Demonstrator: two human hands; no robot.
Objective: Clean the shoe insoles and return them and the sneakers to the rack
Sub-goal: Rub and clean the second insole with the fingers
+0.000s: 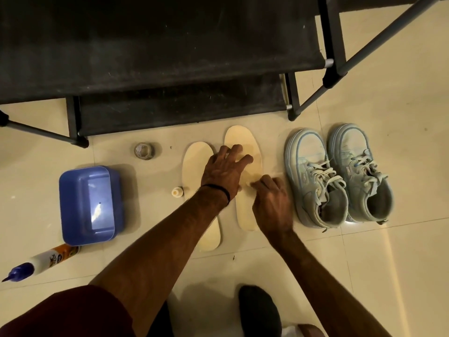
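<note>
On the pale tiled floor just in front of the black rack (158,57), two cream insoles (243,139) lay flat side by side, toes toward the rack, between a small white bottle (177,192) and the sneakers (337,176). The left hand (222,171) reached across the left insole (196,154) and pressed down on the right one with its fingers spread wide. The right hand (272,198) sat at the middle of that same insole with fingers curled in a pinch; something small and pale showed at its fingertips, but whether it was a cloth, a wipe or nothing at all could not be told.

The insoles looked thin, light and bendy, so they would probably slide on the smooth tile unless pinned, as the spread hand was doing. Lifting one would likely go best by pinching an edge near the heel or middle, since a flat sheet gives no other purchase. The sneakers, soft-sided and laced, seemed light enough to take by the collar or heel.

Counted: two insoles, two light blue sneakers standing together just right of them, one blue plastic tub (88,205), one roll of tape (143,150), one small white bottle, and one larger squeeze bottle (41,261) with a blue nozzle lying on its side at the left.
</note>
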